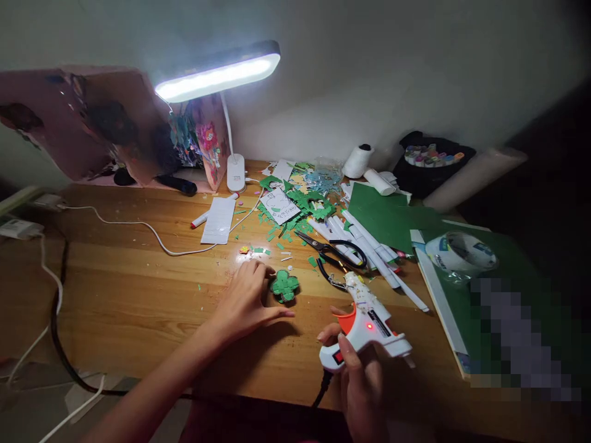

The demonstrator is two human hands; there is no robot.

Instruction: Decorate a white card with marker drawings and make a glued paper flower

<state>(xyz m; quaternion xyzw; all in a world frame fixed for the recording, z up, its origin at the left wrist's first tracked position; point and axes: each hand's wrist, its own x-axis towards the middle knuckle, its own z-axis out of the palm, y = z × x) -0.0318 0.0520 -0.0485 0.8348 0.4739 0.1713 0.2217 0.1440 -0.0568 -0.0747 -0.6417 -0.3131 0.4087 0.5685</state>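
Observation:
My left hand (pixel 249 298) rests on the table with the thumb stretched out and the fingers apart, around the left side of a small green four-leaf clover (pixel 285 286). The clover lies on the wood; whether a fingertip touches its left edge is hard to see. In my right hand (pixel 362 375) is a white and orange hot glue gun (pixel 369 320), its red light lit and its nozzle pointing away from me. Black scissors (pixel 330 249) lie beyond the glue gun, close to black-handled pliers (pixel 332 277).
Green paper scraps (pixel 314 203) are piled at the back under a lit desk lamp (pixel 221 77). White markers (pixel 369 246), green sheets (pixel 383 215) and a tape roll (pixel 462 252) lie to the right. A white cable (pixel 157 237) crosses the left side.

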